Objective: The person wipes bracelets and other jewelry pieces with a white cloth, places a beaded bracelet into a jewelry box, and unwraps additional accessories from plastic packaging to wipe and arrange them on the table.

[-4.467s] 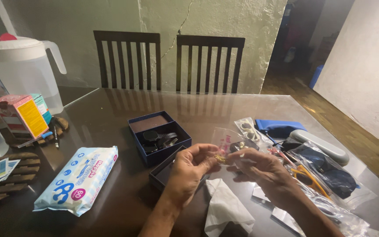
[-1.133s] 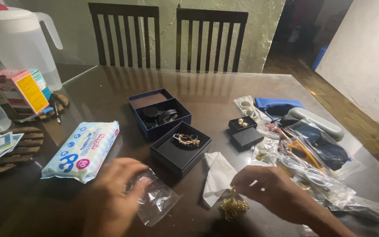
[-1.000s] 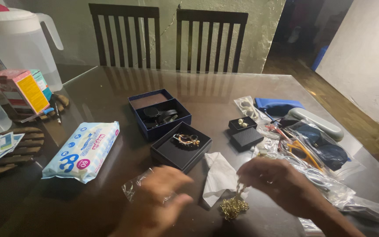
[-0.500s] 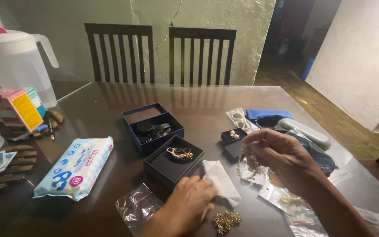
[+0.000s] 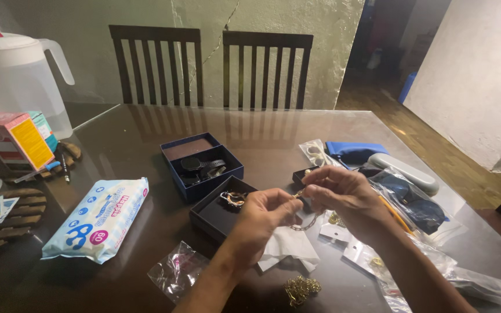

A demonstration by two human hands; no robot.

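Gold-coloured chain (image 5: 307,221) is held stretched between both hands above the middle of the glass-topped table (image 5: 146,139): the left hand (image 5: 260,223) is pinched shut on one end together with a white cloth (image 5: 288,246), and the right hand (image 5: 345,197) is pinched shut on the other end, the chain sagging between them. Judging by this, the wiping of the chain appears to be just beginning. A second heap of gold chain (image 5: 302,288) lies untouched on the near edge, and an emptied clear bag (image 5: 178,276) lies to its left. A dark open box (image 5: 221,210) with a ring-like piece is partly hidden behind the left hand; a blue box (image 5: 202,165) stands farther off. Room to the right is crowded by plastic bags (image 5: 424,255) and a grey case (image 5: 404,172); to the left a pack of wet wipes (image 5: 97,217) is well apart, with bare tabletop between. The far half of the table is largely unoccupied.
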